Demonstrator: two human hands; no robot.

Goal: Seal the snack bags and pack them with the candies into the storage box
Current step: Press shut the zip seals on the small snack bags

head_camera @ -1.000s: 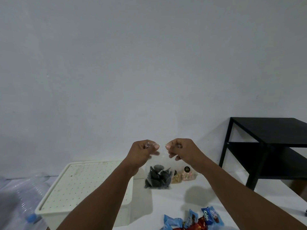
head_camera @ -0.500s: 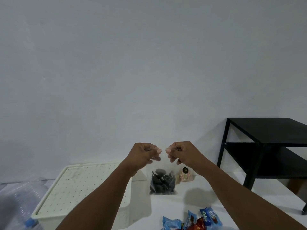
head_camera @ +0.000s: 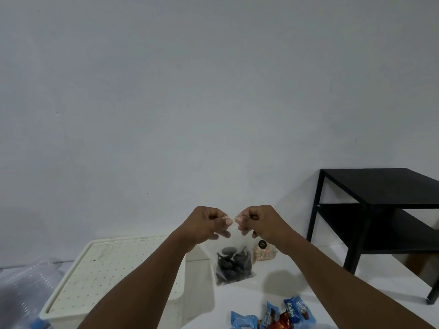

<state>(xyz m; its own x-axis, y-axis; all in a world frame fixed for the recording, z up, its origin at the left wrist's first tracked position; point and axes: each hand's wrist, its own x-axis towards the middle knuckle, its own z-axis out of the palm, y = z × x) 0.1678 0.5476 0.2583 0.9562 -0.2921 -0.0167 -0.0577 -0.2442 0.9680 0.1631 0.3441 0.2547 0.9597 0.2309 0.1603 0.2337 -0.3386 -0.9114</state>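
Observation:
A clear snack bag (head_camera: 234, 264) with dark round cookies at its bottom hangs in the air over the white floor. My left hand (head_camera: 209, 223) and my right hand (head_camera: 257, 220) pinch its top edge, thumbs almost touching. Behind it on the floor stands a second small bag (head_camera: 263, 251) of pale snacks with a black sticker. Several blue and red wrapped candies (head_camera: 282, 315) lie at the bottom edge. The cream storage box (head_camera: 111, 279), lid on, sits to the left under my left forearm.
A black two-tier side table (head_camera: 380, 210) stands at the right against the grey wall. A clear plastic bottle with a blue cap (head_camera: 28, 288) lies at the far left beside the box.
Both hands have drifted slightly down and closer together along the bag's top edge. The view has shifted a little, so the box and table sit differently in frame.

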